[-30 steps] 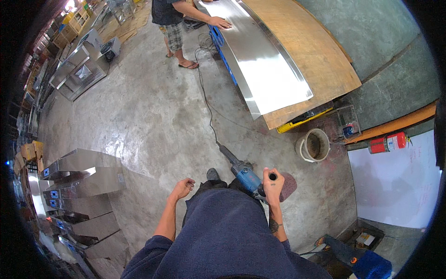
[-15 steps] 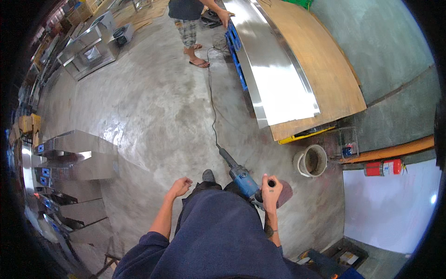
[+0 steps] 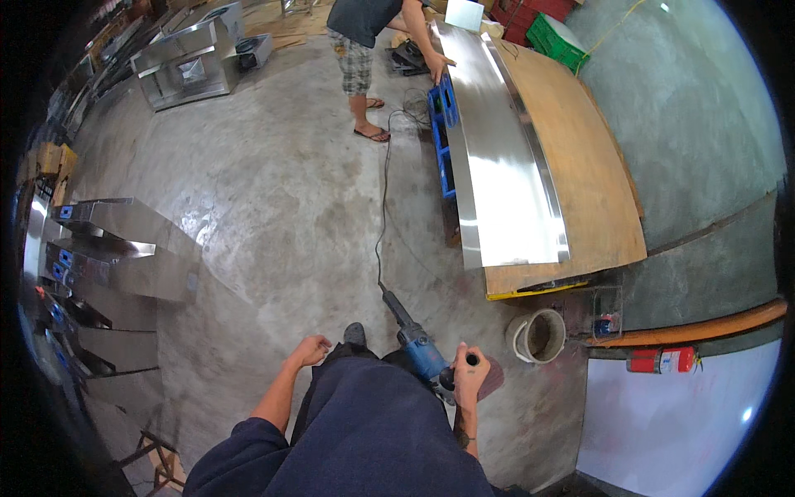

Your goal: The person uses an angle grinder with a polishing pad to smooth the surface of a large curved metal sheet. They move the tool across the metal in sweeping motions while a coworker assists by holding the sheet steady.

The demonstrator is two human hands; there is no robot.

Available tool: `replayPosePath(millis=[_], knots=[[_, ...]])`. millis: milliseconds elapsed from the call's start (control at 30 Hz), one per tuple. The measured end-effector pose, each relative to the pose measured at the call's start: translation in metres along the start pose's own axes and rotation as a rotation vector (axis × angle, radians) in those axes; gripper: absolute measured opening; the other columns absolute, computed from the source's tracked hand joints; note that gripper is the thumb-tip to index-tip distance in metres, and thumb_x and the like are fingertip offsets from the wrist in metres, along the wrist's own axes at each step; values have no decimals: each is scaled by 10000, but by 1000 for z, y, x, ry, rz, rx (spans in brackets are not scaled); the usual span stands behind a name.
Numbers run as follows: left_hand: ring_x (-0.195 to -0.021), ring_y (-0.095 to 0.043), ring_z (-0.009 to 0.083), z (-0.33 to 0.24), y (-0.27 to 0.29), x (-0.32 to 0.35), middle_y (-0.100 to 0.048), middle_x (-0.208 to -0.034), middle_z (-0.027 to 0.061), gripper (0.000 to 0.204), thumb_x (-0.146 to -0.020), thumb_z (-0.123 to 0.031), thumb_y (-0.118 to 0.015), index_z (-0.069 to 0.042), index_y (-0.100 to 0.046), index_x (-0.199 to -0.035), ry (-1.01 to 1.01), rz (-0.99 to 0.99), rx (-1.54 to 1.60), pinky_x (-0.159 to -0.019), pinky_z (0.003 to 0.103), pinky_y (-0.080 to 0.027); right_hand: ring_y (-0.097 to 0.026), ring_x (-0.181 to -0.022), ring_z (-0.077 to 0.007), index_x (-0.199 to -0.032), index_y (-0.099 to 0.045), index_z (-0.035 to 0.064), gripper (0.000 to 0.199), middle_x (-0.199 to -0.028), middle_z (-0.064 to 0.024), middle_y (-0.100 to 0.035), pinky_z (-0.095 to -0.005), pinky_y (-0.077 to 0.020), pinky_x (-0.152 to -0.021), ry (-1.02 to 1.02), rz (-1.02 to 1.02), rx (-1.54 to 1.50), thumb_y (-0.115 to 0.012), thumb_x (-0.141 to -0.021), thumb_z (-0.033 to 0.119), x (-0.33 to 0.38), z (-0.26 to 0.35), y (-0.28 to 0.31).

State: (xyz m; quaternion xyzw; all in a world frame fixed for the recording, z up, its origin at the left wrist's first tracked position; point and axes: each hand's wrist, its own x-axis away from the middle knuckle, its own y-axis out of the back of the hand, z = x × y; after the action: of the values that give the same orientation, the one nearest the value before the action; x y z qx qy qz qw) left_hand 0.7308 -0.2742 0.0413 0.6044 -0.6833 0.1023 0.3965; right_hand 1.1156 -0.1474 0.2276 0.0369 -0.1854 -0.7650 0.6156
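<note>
My right hand is wrapped around the black side handle of a large blue angle grinder. The handle's round end shows above my fist. A reddish-brown disc sticks out past that hand, partly covered by it. The grinder's rear grip points up and left, with its black cord running off across the floor. My left hand hangs beside my body, holding nothing, its fingers loosely bent.
Ahead right, a shiny metal sheet lies on a wooden board over blue crates. Another person's hand touches its edge. A white bucket stands right, near a fire extinguisher. Metal panels stand left.
The view has tilted upward and shifted, so more of the far end shows. My right hand keeps its grip on the angle grinder. The left still hangs free.
</note>
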Motion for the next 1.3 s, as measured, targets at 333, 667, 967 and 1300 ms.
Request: replayPosePath(millis=[333, 667, 967, 1300], knots=[[-958, -760, 251, 22, -10, 3, -776, -1140, 176, 382, -953, -69, -523, -1, -702, -1284, 91, 34, 85, -833, 375, -601, -543, -564, -76, -733, -607, 12, 354, -592, -8, -582, -298, -437, -560, 43, 15, 24, -724, -1025, 175, 4, -1, -2], [-814, -741, 212, 44, -12, 0, -776, -988, 148, 343, -925, -27, -563, 23, -715, -1228, 159, -12, 306, -720, 355, -595, -534, -564, -80, -730, -601, 5, 368, -593, -8, -553, -308, -431, -557, -4, -3, 7, -740, -1010, 197, 7, -14, -9], [-898, -741, 220, 24, -4, 7, -773, -1052, 170, 364, -906, 25, -568, 43, -705, -1243, 171, -1, 216, -781, 356, -608, -517, -593, -80, -724, -607, -7, 392, -601, -4, -557, -312, -432, -579, 33, -18, 74, -739, -1010, 224, 5, -15, -10], [-930, -737, 233, 62, -4, 16, -764, -1108, 170, 339, -939, -33, -573, 53, -713, -1235, 182, 14, 202, -759, 374, -615, -482, -664, -108, -800, -633, -49, 356, -623, -99, -525, -343, -459, -628, 39, -51, 122, -758, -977, 234, 6, -6, -10]])
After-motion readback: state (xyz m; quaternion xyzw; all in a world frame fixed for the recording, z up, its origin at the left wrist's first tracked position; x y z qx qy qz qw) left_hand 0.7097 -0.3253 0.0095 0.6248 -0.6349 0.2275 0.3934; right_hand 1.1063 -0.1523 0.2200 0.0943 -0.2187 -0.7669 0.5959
